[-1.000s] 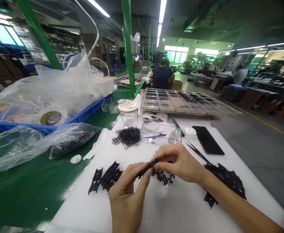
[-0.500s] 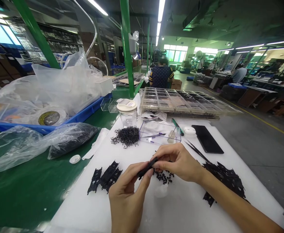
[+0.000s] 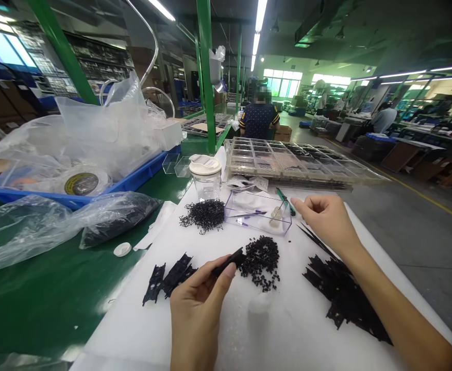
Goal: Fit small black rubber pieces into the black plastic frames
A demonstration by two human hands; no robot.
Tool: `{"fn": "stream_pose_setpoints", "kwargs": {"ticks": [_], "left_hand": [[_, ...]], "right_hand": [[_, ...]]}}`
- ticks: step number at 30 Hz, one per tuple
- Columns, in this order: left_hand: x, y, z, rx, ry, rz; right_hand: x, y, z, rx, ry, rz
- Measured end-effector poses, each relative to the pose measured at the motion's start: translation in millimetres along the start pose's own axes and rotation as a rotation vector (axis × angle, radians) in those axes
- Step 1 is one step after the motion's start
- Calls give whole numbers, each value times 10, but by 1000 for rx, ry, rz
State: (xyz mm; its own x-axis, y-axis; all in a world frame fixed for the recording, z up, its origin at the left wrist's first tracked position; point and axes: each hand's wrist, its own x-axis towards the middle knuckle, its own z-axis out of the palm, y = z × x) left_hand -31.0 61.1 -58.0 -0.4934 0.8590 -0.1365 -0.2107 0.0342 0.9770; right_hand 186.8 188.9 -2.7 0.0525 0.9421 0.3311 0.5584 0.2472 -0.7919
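Note:
My left hand pinches a black plastic part above the white board. My right hand is raised over the board's right side, near the green-handled tool, fingers curled together; whether anything small is between them I cannot make out. A pile of tiny black pieces lies just right of the held part. Several flat black parts lie left of my left hand, and a larger heap of them sits under my right forearm. Black tweezers rest beside that heap.
Behind are a pile of thin black clips, a clear box, a lidded jar and a compartment tray. A blue bin with plastic bags stands left. A person sits farther back.
My right hand has come off the black part and moved up and right, uncovering the tiny pieces. My left hand keeps hold of the part. A dark phone is now hidden behind my right hand.

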Motion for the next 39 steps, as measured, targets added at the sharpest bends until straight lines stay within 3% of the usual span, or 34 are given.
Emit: {"fn": "stream_pose_setpoints", "kwargs": {"ticks": [5, 9, 14, 18, 24, 26, 30, 32, 39], "left_hand": [[15, -21, 2, -51, -33, -40], [16, 17, 28, -52, -54, -57], [45, 0, 22, -47, -74, -108], [54, -10, 25, -145, -123, -186], [63, 23, 81, -257, -82, -252], [67, 14, 86, -288, -74, -273], [69, -10, 79, -285, -84, -265], [67, -10, 79, -275, -91, -256], [62, 5, 79, -232, -114, -239]], "right_hand": [[139, 178, 63, -99, -23, -20], [134, 160, 158, -87, -56, -62], [135, 153, 161, -44, -10, -108], [94, 125, 105, -3, 99, -182], [-50, -49, 59, 183, 396, -372], [-113, -106, 63, 317, 314, -395], [-267, -187, 117, 600, -83, -346], [-340, -216, 161, 644, -203, -324], [-412, -246, 260, 588, -285, -307]]}}
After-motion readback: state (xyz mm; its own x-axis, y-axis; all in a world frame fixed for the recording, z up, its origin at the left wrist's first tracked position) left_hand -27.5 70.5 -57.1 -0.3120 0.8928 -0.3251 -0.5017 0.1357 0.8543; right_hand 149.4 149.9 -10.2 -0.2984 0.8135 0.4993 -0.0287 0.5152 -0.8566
